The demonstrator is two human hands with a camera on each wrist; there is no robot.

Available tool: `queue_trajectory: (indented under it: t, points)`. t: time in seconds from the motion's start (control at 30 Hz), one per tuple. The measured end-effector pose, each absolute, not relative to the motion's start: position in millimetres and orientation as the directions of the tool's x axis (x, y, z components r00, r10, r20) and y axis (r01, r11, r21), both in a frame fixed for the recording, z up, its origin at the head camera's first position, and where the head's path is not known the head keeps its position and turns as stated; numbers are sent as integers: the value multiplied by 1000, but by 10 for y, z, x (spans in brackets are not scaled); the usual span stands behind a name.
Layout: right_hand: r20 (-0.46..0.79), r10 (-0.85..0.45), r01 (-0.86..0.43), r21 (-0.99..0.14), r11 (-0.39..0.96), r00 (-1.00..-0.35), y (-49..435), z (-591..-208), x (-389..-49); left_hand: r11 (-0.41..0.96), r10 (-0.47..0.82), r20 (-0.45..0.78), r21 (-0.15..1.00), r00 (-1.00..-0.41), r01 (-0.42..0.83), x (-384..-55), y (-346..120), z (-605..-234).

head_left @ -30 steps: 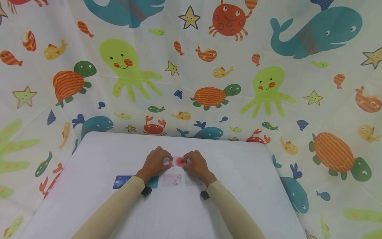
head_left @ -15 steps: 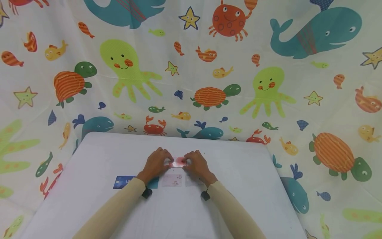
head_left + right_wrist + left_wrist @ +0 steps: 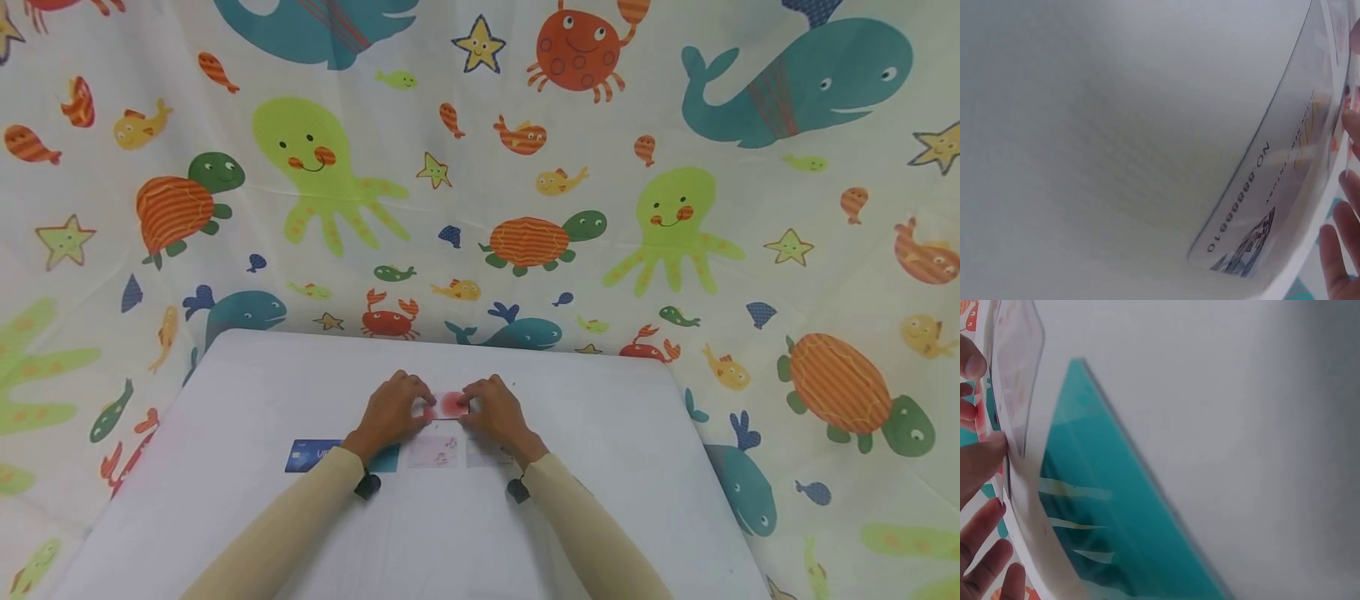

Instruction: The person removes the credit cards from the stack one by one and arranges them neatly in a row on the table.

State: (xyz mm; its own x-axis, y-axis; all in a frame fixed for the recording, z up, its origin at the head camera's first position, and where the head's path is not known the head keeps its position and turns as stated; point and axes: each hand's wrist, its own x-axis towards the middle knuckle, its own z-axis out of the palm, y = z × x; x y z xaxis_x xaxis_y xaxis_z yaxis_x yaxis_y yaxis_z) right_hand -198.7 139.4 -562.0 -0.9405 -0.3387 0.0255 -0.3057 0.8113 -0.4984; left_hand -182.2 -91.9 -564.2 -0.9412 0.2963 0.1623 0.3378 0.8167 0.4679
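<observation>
Both hands pinch a small white card (image 3: 450, 405) with a pink-red round patch, near the middle of the table. My left hand (image 3: 392, 410) has its left end, and my right hand (image 3: 497, 417) its right end, each between thumb and fingers. Nearer me lies a row of cards: a blue card (image 3: 303, 455), a teal card (image 3: 387, 458), a pale pink card (image 3: 432, 452) and a pale card (image 3: 482, 454). The left forearm hides part of the blue and teal ones. In the right wrist view, the pale card (image 3: 1266, 175) shows a printed number and a dark mountain-like picture.
The cards lie on a white-covered table (image 3: 615, 467). A curtain (image 3: 435, 208) printed with sea animals hangs behind it and along its sides. A small dark device (image 3: 367, 485) is strapped to the left wrist, another dark device (image 3: 517, 490) to the right.
Half a second ago a bright glare lay along the card's near edge; now it is gone and the red patch shows plainly. Both hands keep their hold in nearly the same place.
</observation>
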Motion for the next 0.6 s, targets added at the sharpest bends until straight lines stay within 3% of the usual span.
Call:
queue_trajectory:
  t: [0.6]
  points:
    - [68,-355,-339,-502,796,-933,1527,-5571,-1901,804,304,205,469,-930,366,-1765,-875,-5624]
